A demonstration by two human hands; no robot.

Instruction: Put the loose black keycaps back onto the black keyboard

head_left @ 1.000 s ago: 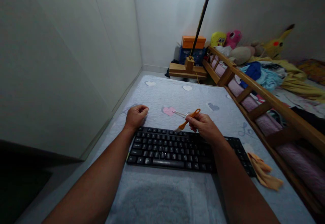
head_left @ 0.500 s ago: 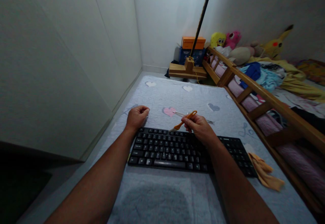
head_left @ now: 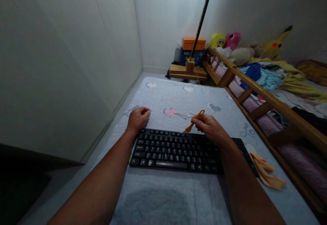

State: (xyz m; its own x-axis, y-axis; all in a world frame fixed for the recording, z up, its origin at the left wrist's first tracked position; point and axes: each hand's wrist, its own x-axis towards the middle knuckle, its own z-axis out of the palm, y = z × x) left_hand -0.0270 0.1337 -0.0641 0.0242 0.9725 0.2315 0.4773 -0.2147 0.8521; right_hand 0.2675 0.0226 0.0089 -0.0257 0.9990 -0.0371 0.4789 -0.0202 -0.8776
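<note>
A black keyboard (head_left: 166, 150) lies flat on the pale blue, heart-patterned cover (head_left: 163, 97). My right hand (head_left: 211, 128) pinches the orange handle of a small brush (head_left: 195, 123). The brush's pale bristles point down and left, at the top row of keys. Closed in a loose fist, my left hand (head_left: 139, 117) rests at the keyboard's upper left corner, with nothing visible in it. Thin cotton swabs (head_left: 182, 115) lie behind the keyboard, partly hidden by my right hand. My right forearm covers part of the number pad.
An orange-tan cloth (head_left: 267, 172) lies right of the keyboard. A wooden bed rail (head_left: 265, 99) runs along the right side, with clothes and plush toys beyond. White cabinet doors (head_left: 76, 48) stand at left. A wooden-based pole (head_left: 189, 66) and boxes stand at the back.
My right hand has moved right with the brush, whose bristles have shifted along the top row of keys. My left hand has stayed in nearly the same place.
</note>
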